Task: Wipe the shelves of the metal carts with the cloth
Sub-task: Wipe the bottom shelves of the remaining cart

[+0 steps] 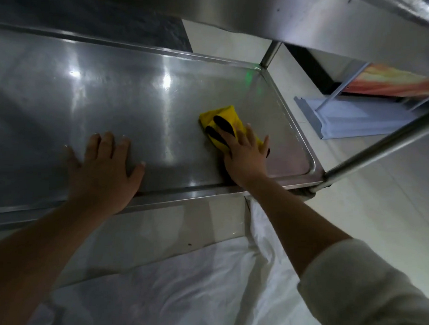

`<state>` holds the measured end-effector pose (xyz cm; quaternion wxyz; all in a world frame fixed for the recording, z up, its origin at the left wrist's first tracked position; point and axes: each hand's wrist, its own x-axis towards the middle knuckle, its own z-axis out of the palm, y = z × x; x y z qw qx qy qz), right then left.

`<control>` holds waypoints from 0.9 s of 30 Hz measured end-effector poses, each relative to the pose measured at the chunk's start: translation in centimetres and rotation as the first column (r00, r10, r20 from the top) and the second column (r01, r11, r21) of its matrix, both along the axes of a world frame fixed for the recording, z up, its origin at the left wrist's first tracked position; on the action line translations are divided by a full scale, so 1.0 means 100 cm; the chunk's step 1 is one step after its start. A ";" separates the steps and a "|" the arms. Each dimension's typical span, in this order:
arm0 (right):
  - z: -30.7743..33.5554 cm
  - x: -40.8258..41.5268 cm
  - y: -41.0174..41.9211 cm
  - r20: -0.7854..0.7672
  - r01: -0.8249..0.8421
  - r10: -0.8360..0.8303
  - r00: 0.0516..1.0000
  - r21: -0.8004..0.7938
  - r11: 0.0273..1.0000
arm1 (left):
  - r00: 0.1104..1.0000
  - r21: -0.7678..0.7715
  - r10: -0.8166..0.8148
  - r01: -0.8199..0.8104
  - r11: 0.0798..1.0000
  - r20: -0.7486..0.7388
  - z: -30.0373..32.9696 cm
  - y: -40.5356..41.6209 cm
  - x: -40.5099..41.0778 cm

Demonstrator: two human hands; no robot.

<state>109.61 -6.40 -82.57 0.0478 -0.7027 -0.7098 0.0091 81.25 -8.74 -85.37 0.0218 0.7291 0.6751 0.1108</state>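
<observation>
A low steel cart shelf (137, 97) with a raised rim fills the upper left of the head view. A yellow cloth with black stripes (220, 119) lies near its right end. My right hand (245, 153) presses flat on the cloth with straight, spread fingers. My left hand (103, 167) rests flat on the bare metal by the shelf's near rim, fingers spread and holding nothing.
An upper cart shelf (325, 17) overhangs at the top right, carried by metal posts (380, 147). A grey metal piece (349, 118) and an orange panel (389, 83) lie on the light tiled floor to the right. White fabric (189, 286) covers my lap below.
</observation>
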 end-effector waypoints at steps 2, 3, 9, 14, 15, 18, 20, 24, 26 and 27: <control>0.004 0.000 -0.021 -0.022 -0.095 0.095 0.995 0.026 0.995 | 1.000 -0.003 -0.002 0.002 1.000 -0.010 0.002 -0.001 0.000; 0.008 0.004 -0.030 -0.040 -0.117 0.118 0.992 0.032 0.993 | 1.000 -0.003 -0.001 0.001 1.000 -0.009 0.001 -0.001 -0.001; 0.013 0.046 -0.054 0.188 -0.078 0.051 0.981 0.137 0.987 | 1.000 -0.027 -0.002 0.002 1.000 0.014 -0.003 0.000 -0.002; 0.022 0.018 -0.053 -0.297 0.411 -0.332 0.896 0.267 0.872 | 1.000 -0.055 0.013 -0.014 0.998 -0.017 -0.007 0.003 -0.002; 0.019 0.004 -0.051 -0.418 0.482 -0.376 0.827 0.182 0.857 | 1.000 -0.053 0.014 -0.015 0.998 -0.019 -0.007 0.002 -0.002; 0.012 -0.029 -0.029 -0.597 0.583 -0.525 0.607 -0.115 0.804 | 1.000 -0.041 0.014 -0.014 0.999 -0.018 -0.008 0.001 -0.001; 0.014 -0.034 -0.003 -0.572 0.621 -0.594 0.566 -0.179 0.763 | 1.000 -0.026 0.013 -0.013 1.000 -0.007 -0.007 0.001 -0.001; 0.012 -0.016 0.044 -0.415 0.614 -0.631 0.656 -0.193 0.765 | 1.000 -0.030 0.014 -0.014 0.999 -0.009 -0.007 0.001 0.001; 0.014 -0.009 0.062 -0.337 0.499 -0.522 0.783 -0.161 0.852 | 1.000 -0.017 0.008 -0.008 1.000 0.004 -0.006 0.001 0.002; 0.017 -0.007 0.070 -0.320 0.413 -0.437 0.841 -0.145 0.899 | 1.000 -0.010 0.002 -0.002 1.000 0.011 -0.005 0.001 0.003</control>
